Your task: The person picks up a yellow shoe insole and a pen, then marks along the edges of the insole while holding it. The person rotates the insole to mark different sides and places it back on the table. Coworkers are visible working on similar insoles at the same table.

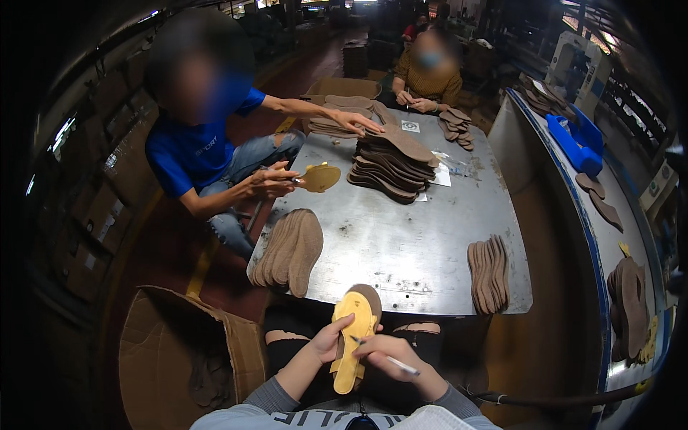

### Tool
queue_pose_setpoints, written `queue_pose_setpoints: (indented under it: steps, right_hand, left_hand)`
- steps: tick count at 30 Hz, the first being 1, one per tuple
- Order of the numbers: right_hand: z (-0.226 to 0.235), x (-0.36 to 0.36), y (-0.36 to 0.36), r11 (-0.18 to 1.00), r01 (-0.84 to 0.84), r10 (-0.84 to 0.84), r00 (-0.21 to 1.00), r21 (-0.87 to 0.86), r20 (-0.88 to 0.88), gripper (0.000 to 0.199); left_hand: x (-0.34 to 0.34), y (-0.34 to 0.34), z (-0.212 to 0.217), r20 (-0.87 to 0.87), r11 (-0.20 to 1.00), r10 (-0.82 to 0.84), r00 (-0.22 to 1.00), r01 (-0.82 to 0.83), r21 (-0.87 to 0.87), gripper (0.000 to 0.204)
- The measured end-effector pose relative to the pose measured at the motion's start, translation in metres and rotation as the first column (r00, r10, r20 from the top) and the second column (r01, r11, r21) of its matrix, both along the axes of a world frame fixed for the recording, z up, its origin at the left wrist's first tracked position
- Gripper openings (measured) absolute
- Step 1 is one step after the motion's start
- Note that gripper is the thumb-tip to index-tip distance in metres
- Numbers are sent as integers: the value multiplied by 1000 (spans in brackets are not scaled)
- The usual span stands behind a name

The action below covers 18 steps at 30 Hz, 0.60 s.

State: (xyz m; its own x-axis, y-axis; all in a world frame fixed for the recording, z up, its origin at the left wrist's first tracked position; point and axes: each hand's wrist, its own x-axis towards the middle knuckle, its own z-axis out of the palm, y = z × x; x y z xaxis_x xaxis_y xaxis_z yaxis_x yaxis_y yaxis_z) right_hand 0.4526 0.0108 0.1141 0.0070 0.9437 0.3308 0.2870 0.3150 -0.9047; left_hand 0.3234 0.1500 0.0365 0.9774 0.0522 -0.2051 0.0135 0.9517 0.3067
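Note:
Over my lap, my left hand (330, 340) grips a yellow sole-shaped template (350, 367) with its thumb across the top face. A brown insole (370, 294) lies under the template and shows past its upper right edge. My right hand (393, 352) is closed around a white pen (403, 366), its dark tip against the template near its middle. The left fingers behind the insole are hidden. Just beyond my hands, a fanned stack of brown insoles (304, 251) lies at the table's near left, and another row (489, 274) at the near right.
A metal table (408, 244) stands before me, with a tall insole pile (390, 168) farther back. At the left, a co-worker in blue holds a yellow template (320, 178); another person sits opposite. An open cardboard box (247, 344) is at my left; a side bench (573, 172) carries a blue holder (577, 140).

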Motion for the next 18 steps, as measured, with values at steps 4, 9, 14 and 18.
queue_pose_setpoints:
  steps: [4,9,14,18]
  right_hand:
    - [-6,14,-4,910,412,-415,904,-43,-101,39]
    - [-17,21,-3,748,152,-485,790,-646,-376,37]
    - [-24,-2,2,735,-91,-416,723,-672,-552,22]
    - [-21,-11,4,777,61,-491,682,-627,-542,17]
  left_hand:
    - [-7,7,12,-114,954,218,969,-188,234,40]
    - [-8,6,25,-8,833,375,927,-333,442,34]
    - [-2,-6,29,-4,720,434,901,-345,602,32]
    - [-2,-13,28,-20,697,420,907,-309,647,34]
